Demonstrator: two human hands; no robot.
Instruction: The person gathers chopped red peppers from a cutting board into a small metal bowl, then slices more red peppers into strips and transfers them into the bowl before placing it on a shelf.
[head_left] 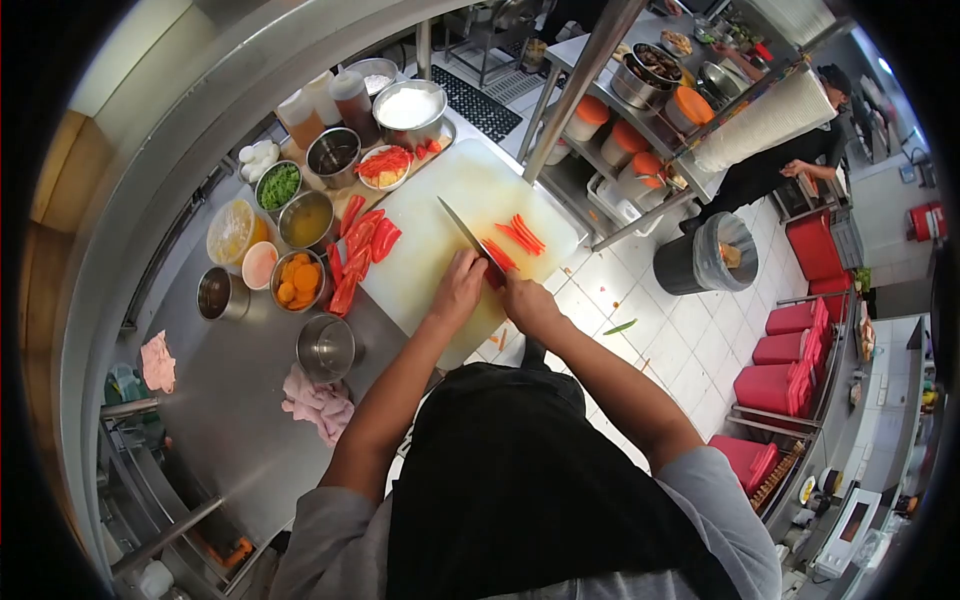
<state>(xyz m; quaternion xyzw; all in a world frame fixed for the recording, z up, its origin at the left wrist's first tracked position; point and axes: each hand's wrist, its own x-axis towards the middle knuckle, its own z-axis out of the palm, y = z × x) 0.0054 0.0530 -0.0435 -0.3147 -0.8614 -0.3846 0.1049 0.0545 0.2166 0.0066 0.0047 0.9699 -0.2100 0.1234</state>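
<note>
Current step, as judged: slicing red bell pepper into strips. The right hand (532,306) is closed around the handle of the chef's knife (461,225), its blade angled across the white cutting board (425,195). The left hand (458,288) is curled just beside the blade; whether it grips pepper underneath cannot be told. Pepper strips (522,235) lie on the board right of the blade; larger pepper pieces (362,245) sit at its left edge. A further cut would call for left fingertips tucked clear of the edge.
</note>
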